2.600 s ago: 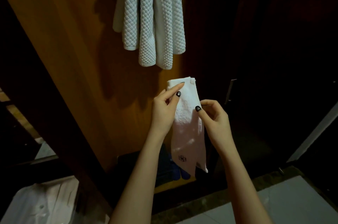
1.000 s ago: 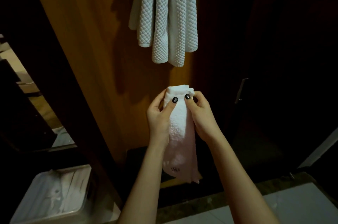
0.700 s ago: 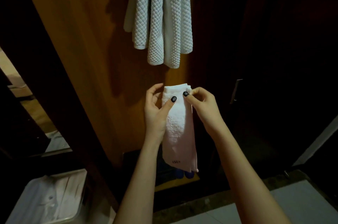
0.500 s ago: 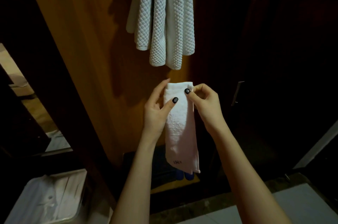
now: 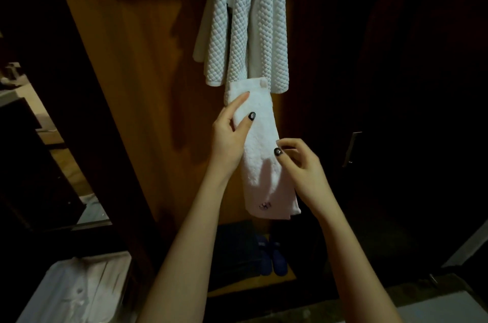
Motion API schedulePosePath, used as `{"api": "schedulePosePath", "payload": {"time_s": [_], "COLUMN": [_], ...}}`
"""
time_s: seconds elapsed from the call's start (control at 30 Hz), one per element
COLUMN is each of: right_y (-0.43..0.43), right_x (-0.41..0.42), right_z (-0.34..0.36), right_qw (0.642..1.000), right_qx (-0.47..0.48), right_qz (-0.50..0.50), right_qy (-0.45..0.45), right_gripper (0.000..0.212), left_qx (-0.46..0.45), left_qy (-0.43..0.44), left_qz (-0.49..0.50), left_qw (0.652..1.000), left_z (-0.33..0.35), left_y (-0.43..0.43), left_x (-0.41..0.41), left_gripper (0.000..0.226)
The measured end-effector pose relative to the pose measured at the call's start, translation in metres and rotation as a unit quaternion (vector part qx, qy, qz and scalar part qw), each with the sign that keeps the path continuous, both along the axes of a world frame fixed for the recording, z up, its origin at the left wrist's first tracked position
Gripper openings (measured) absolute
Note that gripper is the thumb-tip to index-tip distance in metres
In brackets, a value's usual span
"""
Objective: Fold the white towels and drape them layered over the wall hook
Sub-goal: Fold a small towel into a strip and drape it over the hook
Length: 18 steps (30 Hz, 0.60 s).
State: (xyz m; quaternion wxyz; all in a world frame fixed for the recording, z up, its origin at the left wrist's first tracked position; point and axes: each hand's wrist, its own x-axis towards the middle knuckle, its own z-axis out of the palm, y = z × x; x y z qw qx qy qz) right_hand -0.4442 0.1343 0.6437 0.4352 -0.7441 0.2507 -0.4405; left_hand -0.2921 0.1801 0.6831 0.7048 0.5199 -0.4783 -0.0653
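**A:** From the head camera, where is the towel?

**B:** The folded towel [image 5: 260,143] hangs as a long, narrow strip near the middle of the view, in front of the wooden panel [image 5: 137,85]. A small embroidered mark sits close to its lower end.

**A:** And the hands?

**B:** The left hand [image 5: 229,137] grips the strip's upper part from nine o'clock. Its thumb lies across the front, its index finger runs along the left edge, and the other fingers are behind the cloth. The right hand [image 5: 298,164] comes in from four o'clock and pinches the strip's right edge about halfway down, thumb in front and fingers curled.

**A:** What lies at twelve o'clock?

**B:** The waffle-weave towels [image 5: 245,32] hang there in several folds on the panel. The folded towel's top edge covers part of their lower hems in this view, but I cannot tell whether they touch. They hide the hook itself.

**A:** Anything else around?

**B:** At six o'clock of the strip, low down, a pair of blue slippers [image 5: 273,259] stands just beside a dark cloth [image 5: 235,248]. At three o'clock a metal door handle [image 5: 351,148] shows on a dark door. At seven o'clock, in the frame's corner, a container [image 5: 76,293] holds something white. Pale floor tile [image 5: 435,307] shows at five o'clock.
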Motion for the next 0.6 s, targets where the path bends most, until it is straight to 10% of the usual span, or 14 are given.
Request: {"api": "schedulePosePath", "payload": {"time_s": [0.3,0.6], "right_y": [-0.015,-0.025], "right_x": [-0.002,-0.032], "right_z": [-0.019,-0.020], "right_qw": [0.983,0.989], "right_qx": [0.023,-0.081], "right_qz": [-0.031,-0.090], "right_qy": [0.178,0.081], "right_gripper": [0.040,0.034], "left_qx": [-0.013,0.047], "left_qy": [0.040,0.039], "left_qz": [0.034,0.065], "left_qw": [0.999,0.996], "left_z": [0.014,0.003], "left_y": [-0.024,-0.043], "left_x": [0.015,0.038], "left_gripper": [0.044,0.050]}}
